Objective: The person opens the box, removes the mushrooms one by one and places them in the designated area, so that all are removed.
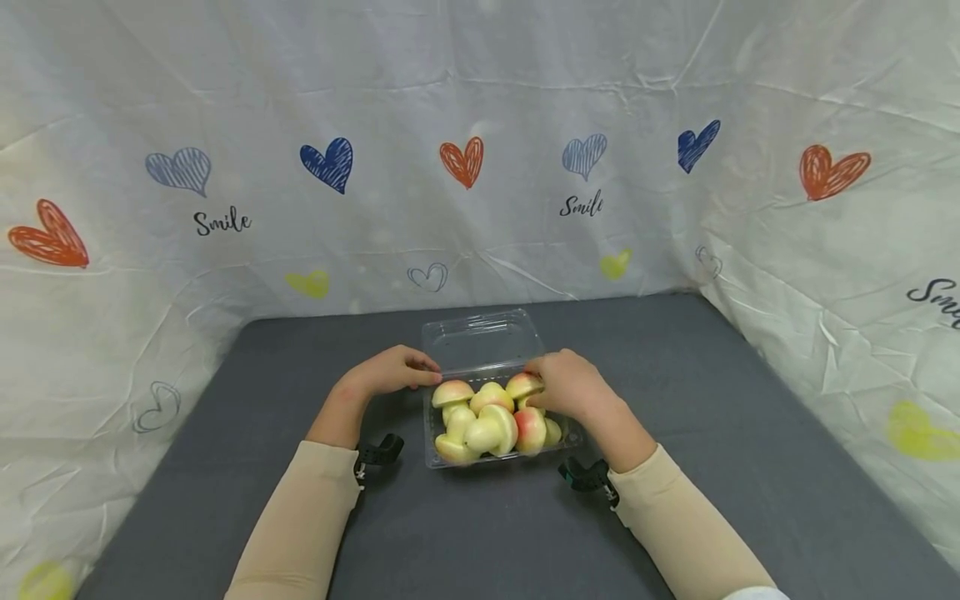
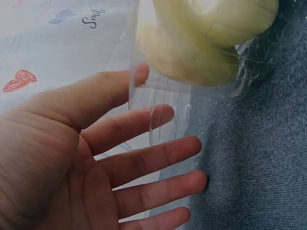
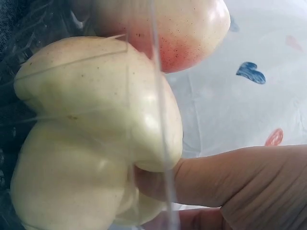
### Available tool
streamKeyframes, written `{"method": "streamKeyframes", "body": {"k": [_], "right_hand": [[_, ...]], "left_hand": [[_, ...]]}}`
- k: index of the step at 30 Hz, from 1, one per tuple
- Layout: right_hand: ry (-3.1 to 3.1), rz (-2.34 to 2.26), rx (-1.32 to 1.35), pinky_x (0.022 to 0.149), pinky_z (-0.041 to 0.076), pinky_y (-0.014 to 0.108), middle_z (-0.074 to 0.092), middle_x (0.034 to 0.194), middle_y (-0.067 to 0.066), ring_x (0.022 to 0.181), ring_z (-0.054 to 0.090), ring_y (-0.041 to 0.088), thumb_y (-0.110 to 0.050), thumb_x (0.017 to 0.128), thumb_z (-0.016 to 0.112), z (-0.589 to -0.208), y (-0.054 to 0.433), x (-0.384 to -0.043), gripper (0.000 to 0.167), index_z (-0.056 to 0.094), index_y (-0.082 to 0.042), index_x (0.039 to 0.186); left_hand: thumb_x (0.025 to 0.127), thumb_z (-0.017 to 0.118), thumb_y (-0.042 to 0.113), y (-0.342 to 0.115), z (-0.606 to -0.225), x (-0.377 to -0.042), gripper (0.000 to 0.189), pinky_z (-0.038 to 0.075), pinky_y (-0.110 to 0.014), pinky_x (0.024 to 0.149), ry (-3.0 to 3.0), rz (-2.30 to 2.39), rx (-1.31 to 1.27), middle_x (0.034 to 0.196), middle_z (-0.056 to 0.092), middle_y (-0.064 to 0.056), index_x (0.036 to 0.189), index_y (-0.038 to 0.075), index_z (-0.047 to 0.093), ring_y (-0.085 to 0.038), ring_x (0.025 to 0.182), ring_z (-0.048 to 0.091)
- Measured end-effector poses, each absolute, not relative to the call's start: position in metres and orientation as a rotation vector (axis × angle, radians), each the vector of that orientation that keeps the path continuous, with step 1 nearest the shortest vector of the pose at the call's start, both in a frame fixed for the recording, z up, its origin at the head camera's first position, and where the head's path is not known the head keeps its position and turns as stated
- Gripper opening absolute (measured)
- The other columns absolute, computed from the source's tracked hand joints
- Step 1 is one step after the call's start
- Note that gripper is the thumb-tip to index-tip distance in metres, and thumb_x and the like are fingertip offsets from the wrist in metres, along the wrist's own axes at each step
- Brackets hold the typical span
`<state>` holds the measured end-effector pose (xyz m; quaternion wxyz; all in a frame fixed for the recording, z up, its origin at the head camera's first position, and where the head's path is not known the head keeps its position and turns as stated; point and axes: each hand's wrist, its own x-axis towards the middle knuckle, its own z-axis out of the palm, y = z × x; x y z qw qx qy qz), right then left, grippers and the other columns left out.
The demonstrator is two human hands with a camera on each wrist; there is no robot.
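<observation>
Now, pale yellow-green mushroom-shaped pieces (image 1: 491,431): several of them, we see, bunched together inside a clear, shallow, rectangular plastic box (image 1: 430,443) in the middle of the dark grey cloth-covered table (image 1: 675,517).
Caps: domed and smooth, and we spot rosy pink-red flushes on several, strongest on the one towards the right side.
Stems: thick, rounded and creamy, pointing every which way, some pieces lying on their sides.
Skin: up close from the right wrist we get a soft shine and tiny dark specks, thickest across the pink blush.
Lid: we find the transparent plastic lid (image 1: 480,332) tipped back at the far edge of the box.
Right hand: over the far right corner the person's right hand (image 1: 573,385) has thumb and fingers drawn in, pinching a pink-topped mushroom-shaped piece (image 1: 522,385), the thumb tucked just under its cap.
Left hand: at the far left corner, the person's left hand (image 1: 393,369) spreads its fingers nearly straight, gripping nothing; we make out thumb tip and index fingertip through clear plastic, and cannot tell how firmly they touch.
</observation>
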<state>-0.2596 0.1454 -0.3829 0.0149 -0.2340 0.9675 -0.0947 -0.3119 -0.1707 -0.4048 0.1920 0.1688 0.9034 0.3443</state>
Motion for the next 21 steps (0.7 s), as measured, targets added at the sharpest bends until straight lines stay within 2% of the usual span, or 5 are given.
{"method": "streamKeyframes", "body": {"k": [6,15,21], "right_hand": [[3.008,-0.244,-0.781,0.094,0.052,0.052,0.071,0.118,0.008,0.109,0.063,0.035,-0.031,0.088,0.084,-0.3828,0.1438,-0.2590,0.042,0.075,-0.016,0.126],[3.058,-0.254,-0.694,0.078,0.055,0.049,0.059,0.106,0.010,0.098,0.059,0.031,-0.032,0.086,0.086,-0.3849,0.1373,-0.2552,0.045,0.070,-0.013,0.124],[3.074,-0.251,-0.699,0.072,0.055,0.047,0.059,0.102,0.007,0.093,0.059,0.029,-0.026,0.085,0.085,-0.3854,0.1382,-0.2561,0.038,0.069,-0.015,0.118]], "left_hand": [[0.101,0.067,0.039,-0.1700,-0.4041,-0.3114,0.041,0.053,-0.049,0.096,2.541,0.963,0.460,0.130,0.066,-0.008,0.132,0.012,0.071,-0.026,0.107,0.066],[0.100,0.068,0.040,-0.1703,-0.4056,-0.3127,0.043,0.053,-0.048,0.095,2.543,0.970,0.467,0.128,0.066,-0.007,0.132,0.012,0.072,-0.025,0.105,0.066],[0.099,0.070,0.042,-0.1707,-0.4060,-0.3122,0.046,0.053,-0.049,0.096,2.537,0.985,0.466,0.129,0.066,-0.008,0.132,0.011,0.071,-0.026,0.105,0.066]]}}
